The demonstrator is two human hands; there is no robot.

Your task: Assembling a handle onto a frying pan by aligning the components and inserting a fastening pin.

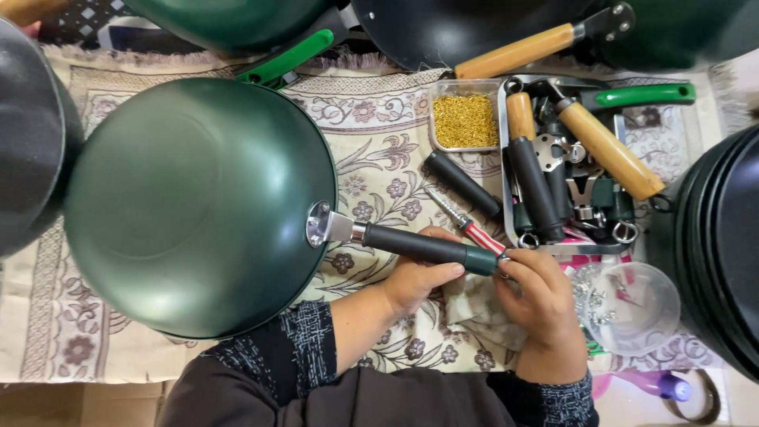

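- Green pan [198,205], round, matte metal, lies upside down at left of frame on a patterned cloth [379,150].
- Left hand [415,277] wraps the black cylindrical handle [419,247].
- Right hand [541,296] pinches the handle's end ring, fingers closed.
- Metal tray [506,158] holds spare handles.

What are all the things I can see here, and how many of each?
Green pan: one, dark green, upside down on the cloth, left.
Pan handle: one, black with green tip, fixed to the pan, held by both hands.
Screwdriver: one, red-and-white striped grip, lying beside the handle.
Loose handle: one, black, on the cloth.
Screw box: one, clear, full of gold screws, top middle.
Metal tray: one, silver, holding wooden and black handles.
Clear bowl: one, holding small metal parts, right.
Patterned cloth: one, cream, underneath.
Left hand: under the handle.
Right hand: at the handle's end.
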